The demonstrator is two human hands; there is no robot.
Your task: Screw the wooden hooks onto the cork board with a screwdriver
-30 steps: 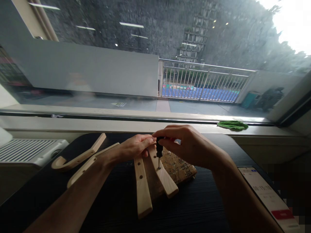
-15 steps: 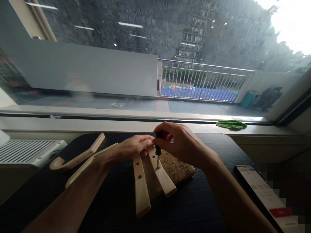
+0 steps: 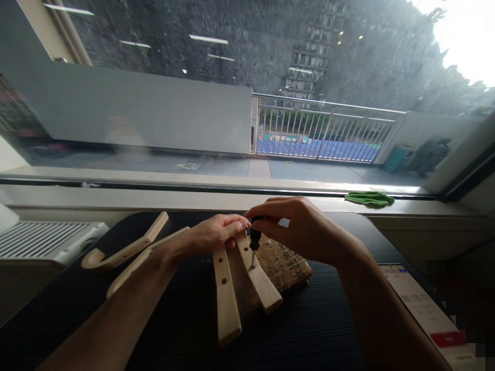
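Two pale wooden slats lie side by side on a dark table (image 3: 301,330). My left hand (image 3: 211,236) is closed over the far ends of the left slat (image 3: 225,296) and the right slat (image 3: 260,281), pressing them down. My right hand (image 3: 299,229) pinches the top of a small black screwdriver (image 3: 254,242), which stands upright with its tip in a hole of the right slat. A brown patterned cork piece (image 3: 284,265) lies under the slats.
Two more curved wooden pieces, the hooked piece (image 3: 124,251) and a second one (image 3: 133,268), lie at the left of the table. A phone (image 3: 431,317) with a lit screen lies at the right. A green cloth (image 3: 369,199) rests on the window sill. A white slatted unit (image 3: 42,239) stands at the far left.
My right hand has shifted its fingers round the screwdriver's top, turning it; the tool stays in the same hole. My left hand and the slats have hardly moved.
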